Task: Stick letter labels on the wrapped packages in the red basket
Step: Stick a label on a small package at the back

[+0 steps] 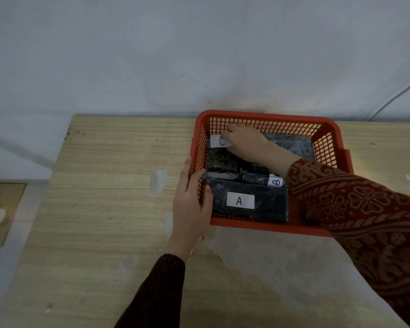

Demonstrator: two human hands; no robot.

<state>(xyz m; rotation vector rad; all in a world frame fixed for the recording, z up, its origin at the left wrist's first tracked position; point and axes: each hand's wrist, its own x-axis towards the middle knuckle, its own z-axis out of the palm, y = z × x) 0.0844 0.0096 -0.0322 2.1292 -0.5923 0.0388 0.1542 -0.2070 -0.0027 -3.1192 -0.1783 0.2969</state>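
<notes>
A red plastic basket (265,116) stands on the wooden table and holds several packages wrapped in dark film. The nearest package (270,204) carries a white label "A" (240,200). Behind it a smaller package shows a label "B" (276,181). At the far left of the basket a package (220,159) bears a white label "C" (218,141). My right hand (246,140) reaches into the basket, fingers pressed flat on the right part of the "C" label. My left hand (191,197) grips the basket's left wall, thumb inside.
The wooden table (116,185) runs left to an edge near a grey wall. A further wrapped package (294,144) lies at the basket's back right. White scuffed patches mark the tabletop in front of the basket. A white cable (398,95) hangs on the wall at right.
</notes>
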